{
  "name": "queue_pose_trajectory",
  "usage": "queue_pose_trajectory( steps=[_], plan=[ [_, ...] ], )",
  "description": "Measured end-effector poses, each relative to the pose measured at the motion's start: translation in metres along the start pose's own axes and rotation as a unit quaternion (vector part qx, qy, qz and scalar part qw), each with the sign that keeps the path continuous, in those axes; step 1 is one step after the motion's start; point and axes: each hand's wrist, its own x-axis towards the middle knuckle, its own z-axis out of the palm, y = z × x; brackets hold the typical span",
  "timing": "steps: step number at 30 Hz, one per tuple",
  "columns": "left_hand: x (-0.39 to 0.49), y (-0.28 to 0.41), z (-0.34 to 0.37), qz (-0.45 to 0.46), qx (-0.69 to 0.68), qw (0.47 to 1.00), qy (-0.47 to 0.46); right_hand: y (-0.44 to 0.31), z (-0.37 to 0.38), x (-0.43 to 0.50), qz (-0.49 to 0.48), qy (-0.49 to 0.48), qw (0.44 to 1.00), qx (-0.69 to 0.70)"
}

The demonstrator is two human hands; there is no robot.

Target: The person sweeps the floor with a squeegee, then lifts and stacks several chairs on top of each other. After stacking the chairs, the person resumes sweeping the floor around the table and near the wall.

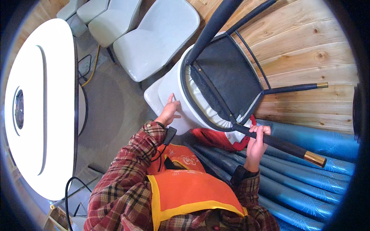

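An upturned white chair point(224, 80) is before me, showing its black underside and dark legs with brass-coloured tips. My right hand point(258, 143) is wrapped around one leg point(284, 146) near its middle. My left hand point(170, 111) lies against the white shell of the chair, its fingers spread. Pale upholstery shows below that hand; whether it is this chair's backrest or another chair underneath, I cannot tell. A red and white item point(214, 138) is partly hidden beneath the chair, beside my right hand.
White chairs point(153, 37) stand in a row at the upper left. A white round-ended table point(59, 115) fills the left side. Blue shiny curtain fabric point(303, 176) hangs at the right, below a wood plank wall point(312, 63). A yellow cable point(94, 68) lies on the grey floor point(107, 106).
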Motion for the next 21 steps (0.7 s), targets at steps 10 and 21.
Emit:
queue_pose_trajectory(
  steps=[10,21],
  plan=[
    [-0.053,-0.003,0.047,0.034,0.081,0.996,-0.027,0.002,-0.002,0.0,0.004,0.046,0.999,0.012],
    [-0.061,0.018,0.017,0.02,0.193,0.981,0.017,0.023,-0.034,-0.027,0.133,-0.04,0.99,-0.021]
  ],
)
